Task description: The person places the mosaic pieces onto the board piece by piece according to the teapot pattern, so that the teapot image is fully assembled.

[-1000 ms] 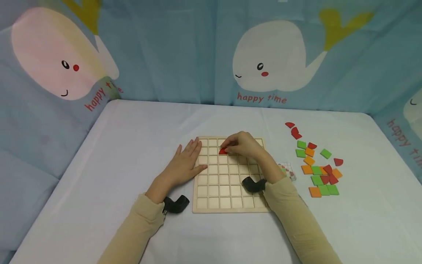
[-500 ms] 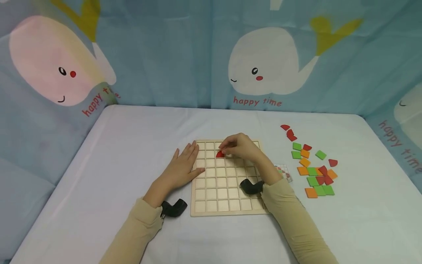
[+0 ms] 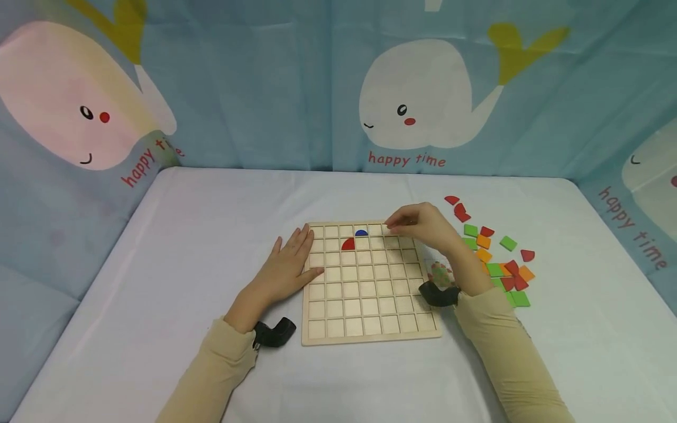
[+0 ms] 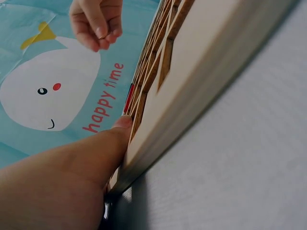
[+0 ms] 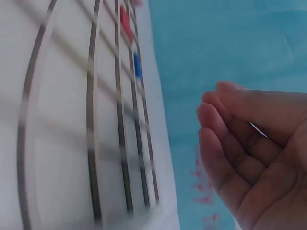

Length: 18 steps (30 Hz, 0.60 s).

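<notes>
A wooden grid board (image 3: 353, 308) lies on the white table. My left hand (image 3: 284, 265) rests with straight fingers along its left edge, the thumb reaching over the frame. A red quarter-circle piece (image 3: 348, 244) sits in a square of the second row from the far edge. Diagonally beyond it, in the far row, is a blue rounded piece (image 3: 361, 233). Over the board's far right corner hovers my right hand (image 3: 423, 226). Its fingers are loosely bent, and the right wrist view shows nothing held between thumb and fingers (image 5: 213, 153).
Right of the board lie several loose pieces: green squares (image 3: 508, 243), orange squares (image 3: 483, 241) and red quarter-circles (image 3: 527, 255). A small pattern card (image 3: 440, 272) is partly covered by the right forearm. Blue whale-print cloth (image 3: 254, 88) hangs behind the table.
My right hand has let go of the red quarter-circle and moved right, uncovering the blue piece. My left hand stays on the board's edge. The head view has shifted slightly.
</notes>
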Each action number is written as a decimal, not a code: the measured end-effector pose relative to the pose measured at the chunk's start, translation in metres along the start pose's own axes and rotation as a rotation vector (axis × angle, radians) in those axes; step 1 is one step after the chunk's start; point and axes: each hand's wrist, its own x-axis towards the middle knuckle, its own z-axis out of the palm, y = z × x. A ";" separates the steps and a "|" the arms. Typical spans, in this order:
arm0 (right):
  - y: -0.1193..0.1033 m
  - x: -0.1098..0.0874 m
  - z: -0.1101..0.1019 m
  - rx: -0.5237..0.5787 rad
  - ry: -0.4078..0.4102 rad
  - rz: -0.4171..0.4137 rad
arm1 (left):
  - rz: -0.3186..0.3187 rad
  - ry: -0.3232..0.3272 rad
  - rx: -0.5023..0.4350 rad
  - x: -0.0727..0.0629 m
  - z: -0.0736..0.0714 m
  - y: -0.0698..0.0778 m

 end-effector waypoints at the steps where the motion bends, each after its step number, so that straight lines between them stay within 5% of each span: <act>1: 0.005 -0.003 -0.004 0.003 0.015 0.006 | 0.000 0.001 0.000 0.000 0.000 0.000; 18: 0.050 -0.056 -0.077 -0.081 0.177 0.256 | 0.009 -0.032 -0.026 0.006 0.000 -0.003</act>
